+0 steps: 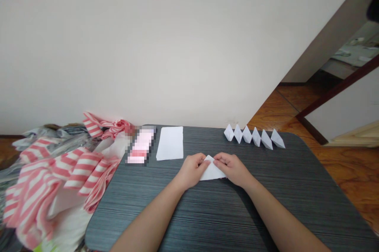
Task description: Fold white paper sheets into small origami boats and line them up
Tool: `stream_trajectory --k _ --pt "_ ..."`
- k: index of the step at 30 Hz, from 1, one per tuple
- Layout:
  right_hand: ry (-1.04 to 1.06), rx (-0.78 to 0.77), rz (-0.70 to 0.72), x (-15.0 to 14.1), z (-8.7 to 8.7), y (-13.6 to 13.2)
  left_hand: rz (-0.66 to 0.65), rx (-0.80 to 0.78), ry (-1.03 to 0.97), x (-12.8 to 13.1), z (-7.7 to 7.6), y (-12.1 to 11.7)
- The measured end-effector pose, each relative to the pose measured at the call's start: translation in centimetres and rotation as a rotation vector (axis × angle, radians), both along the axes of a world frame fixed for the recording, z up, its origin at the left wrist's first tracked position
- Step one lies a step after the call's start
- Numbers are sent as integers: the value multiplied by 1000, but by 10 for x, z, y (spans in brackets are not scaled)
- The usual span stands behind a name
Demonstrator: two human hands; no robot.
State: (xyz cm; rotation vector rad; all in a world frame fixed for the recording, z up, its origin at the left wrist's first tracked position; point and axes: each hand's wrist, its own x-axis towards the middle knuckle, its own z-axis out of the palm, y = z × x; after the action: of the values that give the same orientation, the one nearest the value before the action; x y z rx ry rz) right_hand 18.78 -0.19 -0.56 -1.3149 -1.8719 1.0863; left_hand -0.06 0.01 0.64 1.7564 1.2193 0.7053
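Both my hands rest on a dark striped table [266, 212] and pinch one folded white paper piece [212, 170] between them. My left hand [193, 170] grips its left side with curled fingers. My right hand [233, 169] grips its right side, fingertips at the top point. The paper forms a small triangle lying on the tabletop. A stack of flat white sheets [170, 142] lies just beyond my left hand. Several finished folded paper boats [255, 137] stand in a row at the far right of the table.
A blurred pink object [141, 145] lies left of the sheets. Red-and-white striped plastic bags [59, 177] are heaped beside the table's left edge. A plain wall stands behind the table. Wooden floor [349, 165] and a doorway show at the right.
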Motion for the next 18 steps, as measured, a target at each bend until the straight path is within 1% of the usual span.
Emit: stream_trajectory --k 7,12,16,18 --pt "54 -57 -30 0 -4 0 -47 -28 -50 -1 -1 -1" --pt "121 -103 0 1 -5 -1 -41 -50 -61 -2 -5 1" --pt "198 -102 51 5 -6 -4 7 -97 -181 -3 -9 5" --pt "159 -47 77 7 -3 -4 31 -124 -250 -2 -10 6"
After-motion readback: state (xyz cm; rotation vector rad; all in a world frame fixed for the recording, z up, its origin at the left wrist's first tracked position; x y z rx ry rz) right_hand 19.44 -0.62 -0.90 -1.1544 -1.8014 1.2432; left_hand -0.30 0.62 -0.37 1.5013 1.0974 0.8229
